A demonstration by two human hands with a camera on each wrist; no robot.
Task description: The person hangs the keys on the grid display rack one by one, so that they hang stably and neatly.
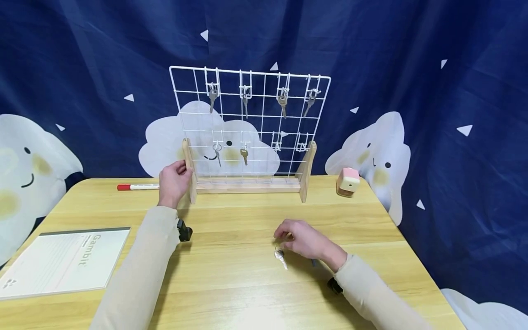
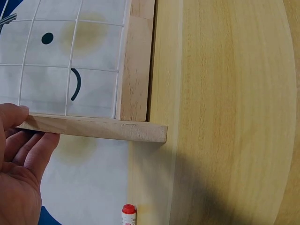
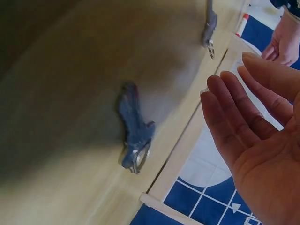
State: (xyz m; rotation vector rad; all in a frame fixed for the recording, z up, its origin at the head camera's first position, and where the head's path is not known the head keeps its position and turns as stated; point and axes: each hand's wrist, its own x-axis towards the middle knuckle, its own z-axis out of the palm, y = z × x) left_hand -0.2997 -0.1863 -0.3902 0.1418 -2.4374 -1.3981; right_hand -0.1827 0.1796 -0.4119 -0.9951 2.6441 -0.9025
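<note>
Open table (image 1: 247, 284) in front; rack (image 1: 247, 133) blocks rear.

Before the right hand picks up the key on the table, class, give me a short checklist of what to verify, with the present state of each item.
1. Rack steadied: left hand holds the left wooden foot of the wire key rack. Ok.
2. Key reachable: the key lies flat on the table, just beside the right hand. Ok.
3. Right hand free: its fingers are straight in the right wrist view and hold nothing. Ok.
4. Free hook: the two lower right hooks look empty. Ok.
5. Whether the key's ring fits a hook: too small to judge. Cannot tell.
</note>
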